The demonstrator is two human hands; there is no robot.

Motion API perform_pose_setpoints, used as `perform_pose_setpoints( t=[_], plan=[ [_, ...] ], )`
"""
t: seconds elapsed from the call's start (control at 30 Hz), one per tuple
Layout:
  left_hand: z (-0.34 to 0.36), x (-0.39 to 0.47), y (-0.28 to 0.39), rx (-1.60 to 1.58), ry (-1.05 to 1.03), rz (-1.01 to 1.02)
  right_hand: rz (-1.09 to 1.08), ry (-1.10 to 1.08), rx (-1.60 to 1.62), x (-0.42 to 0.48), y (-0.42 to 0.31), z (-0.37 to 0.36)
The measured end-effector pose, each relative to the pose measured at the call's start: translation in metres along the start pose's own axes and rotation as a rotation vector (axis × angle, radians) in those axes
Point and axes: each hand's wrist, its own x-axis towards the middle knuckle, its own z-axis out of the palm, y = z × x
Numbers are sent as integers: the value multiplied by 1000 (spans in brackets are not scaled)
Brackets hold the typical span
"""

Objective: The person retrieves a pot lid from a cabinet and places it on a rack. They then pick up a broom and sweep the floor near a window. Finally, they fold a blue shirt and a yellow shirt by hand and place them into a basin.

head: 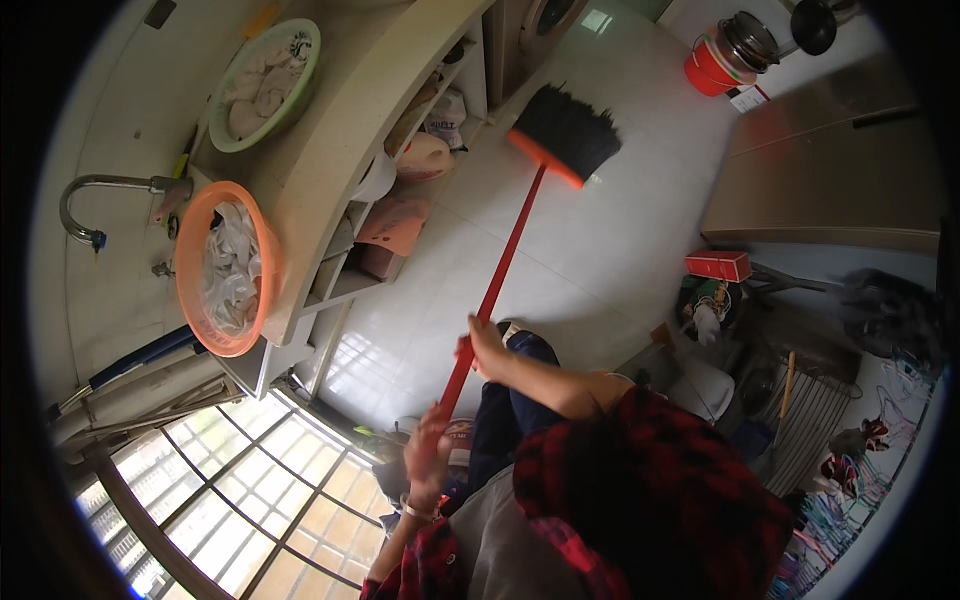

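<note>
A broom lies across the middle of the head view, its red handle (508, 255) slanting up from my body to an orange head with black bristles (570, 127) on the pale tiled floor. My right hand (487, 352) grips the handle partway along. Nearer the upper end of the handle, my left hand (429, 450) is closed around it, slightly blurred, with a band on the wrist. My left fingertips are hard to make out.
On the left counter (330, 142) stand an orange basin (271, 247) and a green basin (307, 105) holding cloth, near a faucet (112, 180). Open shelves (375, 281) line the floor. A red bucket (705, 71), a red box (718, 266) and hangers (832, 517) sit right.
</note>
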Motion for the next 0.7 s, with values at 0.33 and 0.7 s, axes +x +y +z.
perform_pose_setpoints(
  t=[0.33,0.7],
  plan=[
    [19,-21,-64,-114,57,-15,-174,105,-256,50,40,-21],
    [245,326,1,-203,68,-38,-391,147,-155,216,-349,-26]
  ],
)
